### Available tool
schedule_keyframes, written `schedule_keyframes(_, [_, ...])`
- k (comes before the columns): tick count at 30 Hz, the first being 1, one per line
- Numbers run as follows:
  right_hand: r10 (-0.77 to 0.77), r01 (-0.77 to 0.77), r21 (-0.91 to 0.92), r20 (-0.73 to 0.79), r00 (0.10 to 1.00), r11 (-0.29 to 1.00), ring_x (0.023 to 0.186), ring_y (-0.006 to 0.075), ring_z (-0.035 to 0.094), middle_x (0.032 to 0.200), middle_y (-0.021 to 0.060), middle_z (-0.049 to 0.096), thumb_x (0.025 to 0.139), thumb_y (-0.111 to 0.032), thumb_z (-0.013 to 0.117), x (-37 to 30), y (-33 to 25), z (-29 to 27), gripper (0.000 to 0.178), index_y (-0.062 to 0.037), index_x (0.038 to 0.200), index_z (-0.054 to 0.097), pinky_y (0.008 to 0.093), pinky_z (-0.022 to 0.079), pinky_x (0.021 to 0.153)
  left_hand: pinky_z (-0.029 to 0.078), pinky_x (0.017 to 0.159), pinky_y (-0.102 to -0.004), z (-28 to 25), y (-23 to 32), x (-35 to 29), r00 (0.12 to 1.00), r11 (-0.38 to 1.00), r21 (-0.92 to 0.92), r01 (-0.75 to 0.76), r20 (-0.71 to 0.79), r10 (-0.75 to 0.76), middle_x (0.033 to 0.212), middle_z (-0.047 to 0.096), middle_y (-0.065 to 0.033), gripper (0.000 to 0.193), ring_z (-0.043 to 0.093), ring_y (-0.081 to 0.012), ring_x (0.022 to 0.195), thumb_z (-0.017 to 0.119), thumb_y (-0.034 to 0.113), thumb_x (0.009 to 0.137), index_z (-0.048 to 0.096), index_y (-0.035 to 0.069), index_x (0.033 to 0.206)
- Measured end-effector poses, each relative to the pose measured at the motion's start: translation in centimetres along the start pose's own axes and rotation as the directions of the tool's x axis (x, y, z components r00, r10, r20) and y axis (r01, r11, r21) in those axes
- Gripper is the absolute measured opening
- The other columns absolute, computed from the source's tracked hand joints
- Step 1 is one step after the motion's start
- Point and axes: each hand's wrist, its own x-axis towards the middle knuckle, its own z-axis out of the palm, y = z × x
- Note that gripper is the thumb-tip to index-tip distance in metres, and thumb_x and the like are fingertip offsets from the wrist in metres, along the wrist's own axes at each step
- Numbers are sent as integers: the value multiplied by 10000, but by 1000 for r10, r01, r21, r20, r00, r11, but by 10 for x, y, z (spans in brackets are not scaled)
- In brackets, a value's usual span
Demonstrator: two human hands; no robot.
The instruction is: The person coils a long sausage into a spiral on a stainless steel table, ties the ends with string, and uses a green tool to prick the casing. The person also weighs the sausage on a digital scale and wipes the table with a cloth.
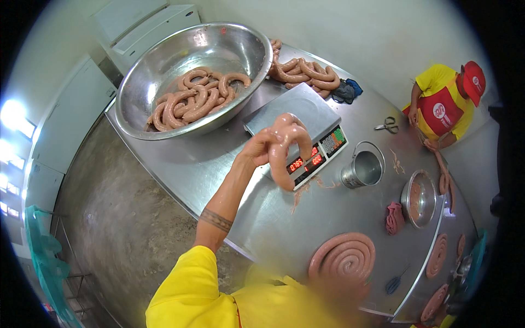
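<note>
My left hand is closed around a few linked raw sausages. They hang in curves in front of the digital scale, partly covering its lit red display. Whether they touch the scale, I cannot tell. Behind them lies the scale's flat metal plate, with a keypad on its near right side. A large steel basin with several linked sausages inside stands at the far left of the table. My right hand cannot be made out; a brownish blur covers the near edge of a coiled sausage.
More sausages and a dark cloth lie behind the scale. Scissors, a metal bucket, a red cloth, and a steel bowl occupy the right side. A co-worker handles sausage casing or links across the table.
</note>
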Motion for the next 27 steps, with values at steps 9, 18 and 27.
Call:
schedule_keyframes(9, [-234,235,84,-26,972,968,1040,454,592,1110,300,614,995,-400,522,4,13,-2,530,60,1255,493,455,464,887,517,690,-322,22,180,-39,875,743,633,-216,-212,435,1009,614,-119,525,611,-216,866,669,269,780,563,1,1218])
schedule_keyframes(18, [44,-90,185,236,971,979,1091,403,609,1208,212,639,986,-384,542,0,-7,-20,517,-23,1356,516,468,460,917,411,998,-353,-133,191,43,932,-136,938,318,-283,228,1371,498,-86,508,467,-231,1239,643,308,923,512,125,1378])
schedule_keyframes(27, [276,-385,340,327,904,858,1084,426,600,1139,276,627,984,-387,572,-36,-39,-43,543,36,1316,493,445,457,922,476,956,-342,-121,127,-5,662,-438,713,548,-50,748,1193,662,-168,496,625,-235,1112,593,361,970,571,44,1351])
